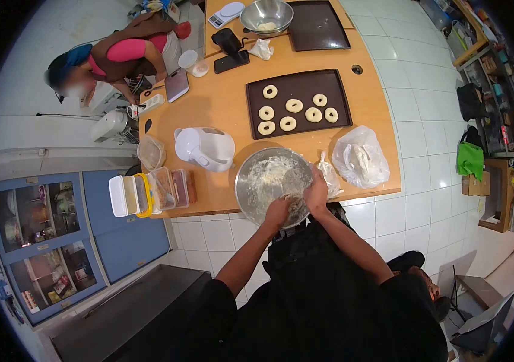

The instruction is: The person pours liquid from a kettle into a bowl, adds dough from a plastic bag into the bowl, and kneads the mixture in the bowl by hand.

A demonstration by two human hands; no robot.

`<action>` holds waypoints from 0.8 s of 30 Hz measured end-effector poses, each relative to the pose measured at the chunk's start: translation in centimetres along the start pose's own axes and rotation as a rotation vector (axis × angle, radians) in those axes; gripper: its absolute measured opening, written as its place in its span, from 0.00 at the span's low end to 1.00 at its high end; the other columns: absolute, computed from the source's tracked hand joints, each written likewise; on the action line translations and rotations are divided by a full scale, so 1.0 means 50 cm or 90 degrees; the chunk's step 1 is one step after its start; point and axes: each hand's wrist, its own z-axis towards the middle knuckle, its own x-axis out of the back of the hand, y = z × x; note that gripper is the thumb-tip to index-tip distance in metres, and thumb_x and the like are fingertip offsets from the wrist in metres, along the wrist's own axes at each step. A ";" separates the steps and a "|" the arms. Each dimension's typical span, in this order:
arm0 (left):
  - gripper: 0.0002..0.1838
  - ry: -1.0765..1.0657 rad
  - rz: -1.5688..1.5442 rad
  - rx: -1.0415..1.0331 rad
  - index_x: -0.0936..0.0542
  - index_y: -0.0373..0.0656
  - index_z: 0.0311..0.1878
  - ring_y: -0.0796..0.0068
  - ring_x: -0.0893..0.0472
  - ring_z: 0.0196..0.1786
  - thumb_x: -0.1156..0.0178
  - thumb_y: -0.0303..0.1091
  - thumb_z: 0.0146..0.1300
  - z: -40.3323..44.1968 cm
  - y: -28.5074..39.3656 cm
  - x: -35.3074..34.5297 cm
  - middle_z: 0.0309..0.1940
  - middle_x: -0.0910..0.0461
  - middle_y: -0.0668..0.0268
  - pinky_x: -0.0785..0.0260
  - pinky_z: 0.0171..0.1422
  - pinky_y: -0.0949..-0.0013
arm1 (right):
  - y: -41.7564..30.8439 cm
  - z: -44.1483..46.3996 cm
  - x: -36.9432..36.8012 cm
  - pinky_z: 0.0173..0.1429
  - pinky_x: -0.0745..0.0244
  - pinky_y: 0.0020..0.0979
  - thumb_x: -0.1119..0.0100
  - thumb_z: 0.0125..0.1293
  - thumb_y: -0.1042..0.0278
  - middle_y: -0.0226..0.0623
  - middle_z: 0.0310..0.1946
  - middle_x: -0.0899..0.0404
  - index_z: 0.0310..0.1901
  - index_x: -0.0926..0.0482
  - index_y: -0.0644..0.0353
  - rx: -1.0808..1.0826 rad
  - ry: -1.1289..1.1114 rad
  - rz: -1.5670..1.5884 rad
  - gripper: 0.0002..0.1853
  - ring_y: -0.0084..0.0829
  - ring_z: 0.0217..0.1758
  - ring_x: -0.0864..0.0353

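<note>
A steel mixing bowl sits at the table's near edge, with loose, floury dough mixture in it. My left hand reaches inside over the near side, its fingers down in the mixture and mostly hidden. At the bowl's right side, my right hand grips the rim. Just beyond that hand lies a small plastic bag, and a larger clear bag with something whitish inside is to its right. Behind the bowl, a dark baking tray bears several dough rings.
A white electric kettle stands left of the bowl, near several plastic containers. Farther back are a second steel bowl, another dark tray, scales and a phone. Another person works at the far left.
</note>
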 end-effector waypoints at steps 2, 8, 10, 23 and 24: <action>0.25 0.040 0.007 -0.017 0.17 0.53 0.52 0.50 0.19 0.44 0.45 0.22 0.49 -0.007 -0.016 -0.018 0.43 0.20 0.52 0.26 0.50 0.55 | 0.004 -0.007 -0.003 0.60 0.29 0.43 0.50 0.46 0.89 0.52 0.54 0.26 0.61 0.30 0.64 0.004 -0.015 -0.014 0.34 0.54 0.56 0.25; 0.20 0.186 0.037 0.000 0.15 0.50 0.46 0.50 0.19 0.41 0.45 0.24 0.49 0.052 -0.049 -0.034 0.45 0.19 0.51 0.25 0.47 0.54 | 0.018 -0.006 0.009 0.58 0.28 0.44 0.49 0.47 0.89 0.53 0.53 0.25 0.61 0.30 0.64 -0.021 -0.060 -0.030 0.34 0.54 0.54 0.24; 0.19 0.256 0.035 -0.011 0.15 0.46 0.46 0.50 0.19 0.41 0.45 0.24 0.49 0.066 -0.063 -0.039 0.46 0.20 0.49 0.25 0.46 0.53 | 0.017 -0.008 0.011 0.58 0.28 0.44 0.49 0.47 0.89 0.52 0.52 0.25 0.61 0.29 0.63 -0.018 -0.048 -0.021 0.34 0.54 0.54 0.24; 0.23 -0.025 -0.264 0.100 0.19 0.42 0.52 0.51 0.21 0.53 0.39 0.28 0.49 0.082 -0.023 0.151 0.47 0.19 0.47 0.30 0.59 0.57 | 0.000 -0.013 0.027 0.56 0.28 0.44 0.50 0.48 0.89 0.53 0.51 0.26 0.65 0.35 0.61 -0.020 -0.022 -0.042 0.37 0.54 0.53 0.24; 0.23 -0.026 -0.200 0.099 0.19 0.44 0.53 0.51 0.21 0.54 0.39 0.28 0.48 0.079 -0.002 0.167 0.47 0.19 0.47 0.30 0.60 0.57 | 0.000 -0.013 0.027 0.57 0.28 0.44 0.50 0.49 0.89 0.53 0.52 0.26 0.66 0.35 0.62 -0.011 -0.012 -0.039 0.37 0.54 0.53 0.24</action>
